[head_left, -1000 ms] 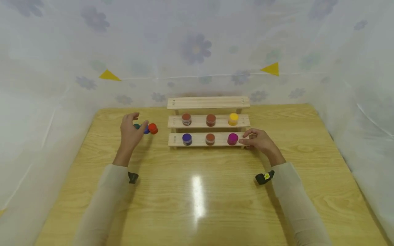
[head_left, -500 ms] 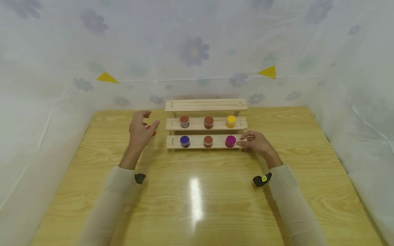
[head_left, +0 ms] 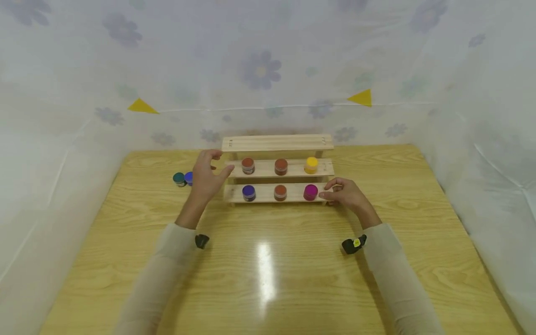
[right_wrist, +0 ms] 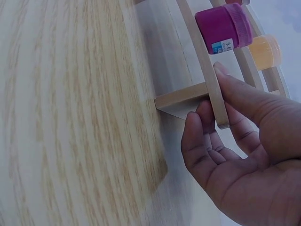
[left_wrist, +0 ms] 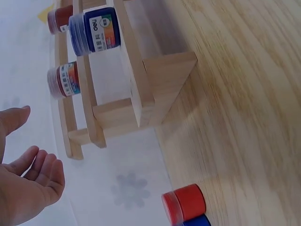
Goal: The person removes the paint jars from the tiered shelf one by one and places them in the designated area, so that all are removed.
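A three-tier wooden rack stands at the table's back. Its bottom shelf bears a dark blue paint jar, a reddish-brown jar and a magenta jar. On the middle shelf are two more reddish-brown jars and a yellow jar. My right hand grips the bottom shelf's right end, thumb above and fingers curled beneath. Beside the rack's left end, my left hand is raised with fingers apart; nothing is between them in the left wrist view.
Left of the rack, a green jar and a blue jar stand on the wood-grain table. A red jar beside them is hidden by my left hand in the head view. A flowered sheet hangs behind.
My left hand has moved right, from over the loose jars to the rack's left end, uncovering the green and blue jars. My right hand stays on the bottom shelf's right end.
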{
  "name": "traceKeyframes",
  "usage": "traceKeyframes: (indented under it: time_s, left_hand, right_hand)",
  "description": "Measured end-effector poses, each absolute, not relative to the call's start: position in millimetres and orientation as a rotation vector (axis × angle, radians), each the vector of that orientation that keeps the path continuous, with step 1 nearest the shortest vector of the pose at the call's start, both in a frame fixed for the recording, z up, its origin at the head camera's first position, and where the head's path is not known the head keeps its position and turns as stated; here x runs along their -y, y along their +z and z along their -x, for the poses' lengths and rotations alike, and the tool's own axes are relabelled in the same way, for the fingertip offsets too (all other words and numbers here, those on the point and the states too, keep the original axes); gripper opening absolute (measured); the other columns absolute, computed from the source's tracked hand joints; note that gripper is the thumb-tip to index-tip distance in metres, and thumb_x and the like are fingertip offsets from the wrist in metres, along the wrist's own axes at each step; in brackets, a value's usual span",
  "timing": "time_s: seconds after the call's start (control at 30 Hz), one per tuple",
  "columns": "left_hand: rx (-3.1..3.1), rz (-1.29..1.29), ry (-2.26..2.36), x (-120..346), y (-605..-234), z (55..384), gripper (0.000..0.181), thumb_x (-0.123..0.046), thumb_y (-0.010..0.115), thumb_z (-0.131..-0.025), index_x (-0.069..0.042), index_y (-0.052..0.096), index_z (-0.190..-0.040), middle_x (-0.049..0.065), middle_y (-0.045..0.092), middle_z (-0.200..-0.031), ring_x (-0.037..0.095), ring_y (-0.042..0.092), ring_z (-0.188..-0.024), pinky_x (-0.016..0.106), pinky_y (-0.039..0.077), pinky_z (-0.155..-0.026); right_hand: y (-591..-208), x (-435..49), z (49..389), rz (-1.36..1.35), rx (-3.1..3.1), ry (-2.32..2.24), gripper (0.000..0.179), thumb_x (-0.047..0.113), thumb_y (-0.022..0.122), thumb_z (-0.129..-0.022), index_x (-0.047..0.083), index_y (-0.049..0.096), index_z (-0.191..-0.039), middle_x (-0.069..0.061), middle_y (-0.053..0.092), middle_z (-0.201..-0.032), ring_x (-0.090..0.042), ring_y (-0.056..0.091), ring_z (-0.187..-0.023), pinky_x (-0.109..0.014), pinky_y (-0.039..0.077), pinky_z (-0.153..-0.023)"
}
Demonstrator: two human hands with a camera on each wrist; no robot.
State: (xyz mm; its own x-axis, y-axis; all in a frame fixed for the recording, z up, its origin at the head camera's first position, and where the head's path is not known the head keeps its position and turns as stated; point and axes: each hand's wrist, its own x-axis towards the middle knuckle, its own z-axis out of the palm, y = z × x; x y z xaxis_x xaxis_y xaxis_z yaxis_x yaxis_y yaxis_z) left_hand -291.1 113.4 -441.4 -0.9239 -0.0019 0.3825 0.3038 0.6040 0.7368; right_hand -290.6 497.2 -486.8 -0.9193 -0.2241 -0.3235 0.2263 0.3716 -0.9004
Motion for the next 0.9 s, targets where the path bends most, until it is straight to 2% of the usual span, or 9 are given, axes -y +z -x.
traceKeyframes:
  time_s: [0.43, 0.7, 0.9]
  left_hand:
    - [2.533, 0.231, -1.343, -137.5, -439.2, 294.2, 0.046, -0.021, 0.074, -0.083, 0.000, 0.054, -0.119, 0.020, 0.053, -0.119, 0.033, 0.051, -0.112, 0.046, 0.047, -0.087]
    - [2.644, 0.157, -1.373, -148.4, -438.0, 299.4, 0.054, -0.022, 0.078, -0.079, -0.001, 0.053, -0.123, 0.015, 0.054, -0.122, 0.029, 0.052, -0.114, 0.045, 0.048, -0.092]
    - [2.658, 0.184, -1.336, -154.1, -442.5, 302.4, 0.052, -0.022, 0.076, -0.081, 0.001, 0.054, -0.122, 0.016, 0.055, -0.120, 0.031, 0.054, -0.112, 0.044, 0.051, -0.088]
  right_hand:
    - [-490.0, -494.8, 291.6, -0.012, -2.233, -1.582, 0.031, 0.014, 0.071, -0.085, 0.000, 0.054, -0.107, 0.007, 0.042, -0.059, -0.010, 0.062, -0.063, -0.029, 0.058, -0.071]
    - [-487.6, -495.0, 291.0, -0.004, -2.233, -1.578, 0.032, 0.015, 0.071, -0.085, -0.001, 0.053, -0.107, 0.007, 0.037, -0.057, -0.011, 0.060, -0.064, -0.031, 0.057, -0.073]
    - [-487.4, -496.9, 290.2, -0.010, -2.233, -1.577, 0.031, 0.015, 0.071, -0.085, 0.000, 0.053, -0.105, 0.007, 0.036, -0.056, -0.011, 0.061, -0.063, -0.031, 0.058, -0.072]
